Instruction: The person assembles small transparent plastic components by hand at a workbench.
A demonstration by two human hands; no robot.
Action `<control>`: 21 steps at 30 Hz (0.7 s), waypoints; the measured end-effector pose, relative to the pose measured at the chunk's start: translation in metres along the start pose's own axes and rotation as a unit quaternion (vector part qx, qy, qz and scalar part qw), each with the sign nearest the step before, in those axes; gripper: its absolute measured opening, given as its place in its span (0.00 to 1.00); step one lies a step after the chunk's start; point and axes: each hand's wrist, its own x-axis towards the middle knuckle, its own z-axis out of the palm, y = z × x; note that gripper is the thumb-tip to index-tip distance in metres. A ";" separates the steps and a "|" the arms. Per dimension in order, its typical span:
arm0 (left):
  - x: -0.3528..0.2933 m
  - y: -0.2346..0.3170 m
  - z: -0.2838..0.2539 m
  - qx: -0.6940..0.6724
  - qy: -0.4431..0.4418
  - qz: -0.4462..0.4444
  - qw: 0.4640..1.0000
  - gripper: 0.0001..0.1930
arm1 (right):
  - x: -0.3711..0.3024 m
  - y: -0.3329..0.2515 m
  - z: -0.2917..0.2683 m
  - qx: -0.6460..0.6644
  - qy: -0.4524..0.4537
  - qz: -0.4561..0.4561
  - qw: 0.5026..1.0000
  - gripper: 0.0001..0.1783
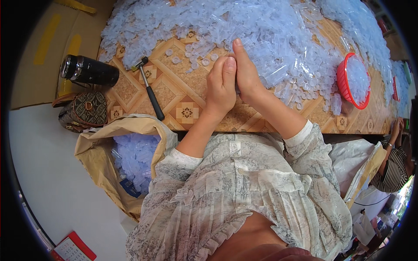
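My left hand [221, 87] and my right hand [247, 71] are brought together over the table's near half, palms facing and thumbs up. Both sets of fingers curl closed against each other, and whatever lies between them, if anything, is hidden. Just beyond them spreads a large heap of small clear plastic pieces [257, 26], bluish in the light. Small round clear caps [205, 62] lie loose at the heap's near edge, left of my hands. More clear round pieces [298, 93] lie to the right of my right wrist.
A small hammer [150, 89], a black flask [93, 71] and a patterned bag [85, 111] are at left. An open brown sack [104, 172] holds more plastic pieces below the table edge. A red basket [344, 82] of pieces stands at right. Another person's striped sleeve [394, 169] shows far right.
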 end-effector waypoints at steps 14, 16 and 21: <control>0.018 -0.003 -0.021 -0.327 -0.001 -0.246 0.912 0.25 | -0.021 -0.020 -0.008 0.018 -0.145 0.008 0.989 0.29; 0.015 0.000 -0.019 -0.306 0.014 -0.219 0.926 0.25 | -0.021 -0.019 -0.011 -0.001 -0.184 -0.006 0.983 0.31; 0.014 0.009 -0.024 -0.267 -0.030 -0.171 0.948 0.24 | -0.025 -0.018 -0.009 0.041 -0.181 -0.018 0.982 0.32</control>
